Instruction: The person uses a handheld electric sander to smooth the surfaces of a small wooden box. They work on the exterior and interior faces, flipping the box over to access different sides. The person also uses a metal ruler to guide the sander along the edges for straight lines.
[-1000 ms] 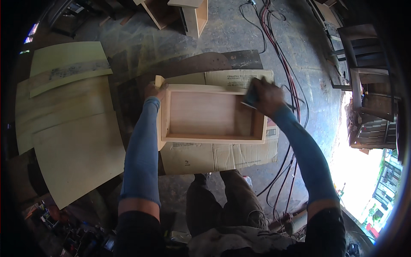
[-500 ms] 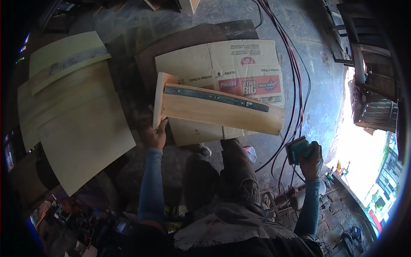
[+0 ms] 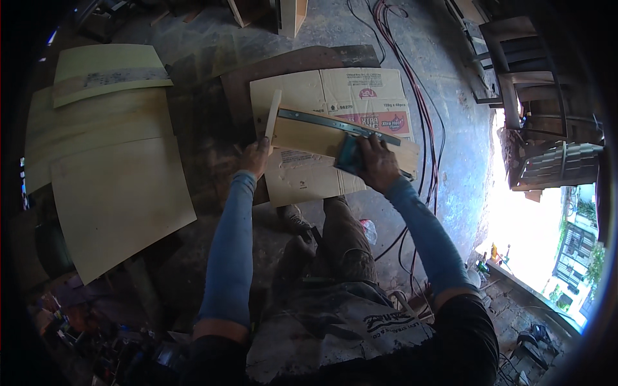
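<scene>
A wooden drawer (image 3: 306, 139) stands on its side edge over a flattened cardboard box (image 3: 309, 183), with a dark metal drawer slide (image 3: 322, 120) fixed along its upward side. My left hand (image 3: 255, 158) grips the near end of the drawer's pale front panel (image 3: 275, 116), fingers closed round the edge. In my right hand (image 3: 380, 163) is a green palm sander (image 3: 348, 154), held against the drawer's bare wood just below the slide. The sander's underside is hidden.
Large plywood sheets (image 3: 122, 199) lie at the left. Dark and red cables (image 3: 427, 122) run along the floor right of the cardboard. Wooden furniture frames (image 3: 528, 96) stand at the far right, above a bright opening. Box-like wooden pieces (image 3: 293, 16) stand at the far edge.
My right hand has brought the sander from the right, away from the drawer, leftward onto its side. The view has shifted, and my left hand still holds the front panel.
</scene>
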A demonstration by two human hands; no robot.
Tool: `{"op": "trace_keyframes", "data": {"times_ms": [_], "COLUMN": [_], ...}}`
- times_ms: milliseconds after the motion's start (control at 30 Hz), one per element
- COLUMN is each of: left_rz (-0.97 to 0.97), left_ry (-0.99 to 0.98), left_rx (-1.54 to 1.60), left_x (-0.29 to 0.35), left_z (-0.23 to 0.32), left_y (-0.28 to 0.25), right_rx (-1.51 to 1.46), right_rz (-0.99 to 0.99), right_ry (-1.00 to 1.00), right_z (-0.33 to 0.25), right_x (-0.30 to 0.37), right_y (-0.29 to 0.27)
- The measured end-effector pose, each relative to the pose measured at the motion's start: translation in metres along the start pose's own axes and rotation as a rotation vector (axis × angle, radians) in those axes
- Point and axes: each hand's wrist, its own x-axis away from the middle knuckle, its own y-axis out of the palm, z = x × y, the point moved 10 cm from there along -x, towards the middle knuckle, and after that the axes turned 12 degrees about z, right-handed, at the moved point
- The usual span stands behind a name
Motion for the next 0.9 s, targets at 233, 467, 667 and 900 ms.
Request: {"op": "trace_keyframes", "data": {"times_ms": [233,467,667,900], "left_rz": [-0.124,-0.026,-0.17,-0.03], "left_ry": [0.042,0.168,0.459,-0.041], "left_rx": [0.084,-0.005,-0.42,-0.4], "left_x": [-0.02,-0.041,-0.056,-0.041], "left_z": [-0.015,-0.035,-0.055,0.04], "left_y": [0.019,0.026,0.037,0.048], "right_rx": [0.033,0.037,-0.005,0.061], "right_rz": [-0.185,-0.208,-0.3,-0.14], "right_ry": [-0.086,-0.08,-0.018,0.27], "right_z": [-0.129,-0.17,-0.162,-0.022], "right_x": [-0.077,-0.107,-0.098,-0.01], "right_y": [0.042,0.049,0.071,0.009]}}
